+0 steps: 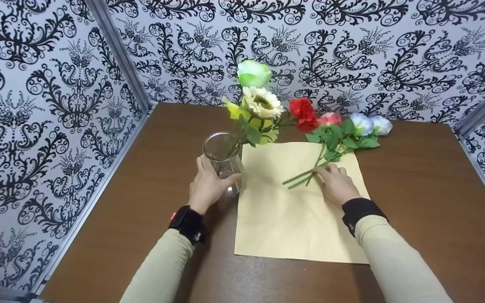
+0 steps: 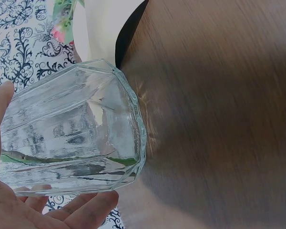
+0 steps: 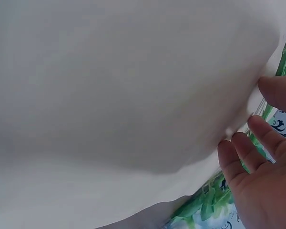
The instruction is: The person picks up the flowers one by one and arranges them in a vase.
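Vase, within left fingers, apparently held

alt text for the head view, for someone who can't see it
A person's left hand holds a clear glass vase of green, cream and yellow flowers, while the right hand is at the stems of pink and pale blue flowers over cream paper. The paper lies on a brown table before patterned walls.

The left hand holds a clear glass vase with a green stem inside. Just beside its bottom, pale paper curls up off the brown wooden table. Past the paper is 1 pink flower.
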A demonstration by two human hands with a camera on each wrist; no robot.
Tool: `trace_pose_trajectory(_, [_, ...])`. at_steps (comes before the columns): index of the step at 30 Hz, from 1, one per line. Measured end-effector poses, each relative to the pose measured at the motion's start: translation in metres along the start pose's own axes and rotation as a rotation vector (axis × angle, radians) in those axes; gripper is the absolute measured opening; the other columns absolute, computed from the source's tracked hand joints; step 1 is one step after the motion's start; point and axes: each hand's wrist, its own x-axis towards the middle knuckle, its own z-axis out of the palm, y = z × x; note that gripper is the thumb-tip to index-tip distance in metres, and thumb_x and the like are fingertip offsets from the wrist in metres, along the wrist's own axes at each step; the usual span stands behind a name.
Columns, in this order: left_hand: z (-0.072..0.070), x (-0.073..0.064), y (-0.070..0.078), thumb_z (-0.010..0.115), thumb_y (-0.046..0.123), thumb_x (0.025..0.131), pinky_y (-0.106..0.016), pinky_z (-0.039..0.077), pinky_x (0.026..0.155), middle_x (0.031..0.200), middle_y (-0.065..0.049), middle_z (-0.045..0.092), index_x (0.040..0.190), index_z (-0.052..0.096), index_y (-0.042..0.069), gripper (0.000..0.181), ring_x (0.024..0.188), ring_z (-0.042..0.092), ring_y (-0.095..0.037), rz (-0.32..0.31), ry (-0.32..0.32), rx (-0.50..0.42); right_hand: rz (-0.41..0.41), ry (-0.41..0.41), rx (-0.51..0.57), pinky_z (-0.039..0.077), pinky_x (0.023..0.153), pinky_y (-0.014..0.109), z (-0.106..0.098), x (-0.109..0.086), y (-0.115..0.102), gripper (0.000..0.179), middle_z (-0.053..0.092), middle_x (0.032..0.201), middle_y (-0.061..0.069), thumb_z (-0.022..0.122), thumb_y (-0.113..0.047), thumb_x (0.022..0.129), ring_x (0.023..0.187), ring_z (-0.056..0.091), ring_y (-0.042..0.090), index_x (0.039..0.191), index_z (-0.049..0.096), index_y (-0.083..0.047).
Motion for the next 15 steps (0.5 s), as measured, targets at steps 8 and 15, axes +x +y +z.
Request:
trace_pose_trajectory(8, [-0.0013,-0.0013,0.0005,0.080,0.066,0.074,-0.059,0.052,0.084,0.135,-0.010,0.037,0.149,0.024,0.009,0.110,0.113,0.064,-0.039,0.013,0.006,0.005,-0.002,0.035,0.027,0.046,0.078,0.061,0.0027,-0.0026,0.0020,0.017,0.051,0.113,0.025,0.059,0.000,0.099,0.102,0.050,0.048,0.115,0.062,-0.006])
trace_pose_trajectory(15, [-0.0034,-0.0042,0.0024,0.081,0.063,0.075,-0.060,0.051,0.084,0.137,-0.011,0.037,0.151,0.023,0.009,0.110,0.111,0.065,-0.039,0.024,0.008,-0.009,0.029,0.024,0.028,0.045,0.077,0.054,0.0026,-0.0049,0.0075,0.012,0.050,0.105,0.020,0.067,0.000,0.095,0.096,0.049,0.042,0.104,0.060,-0.005])
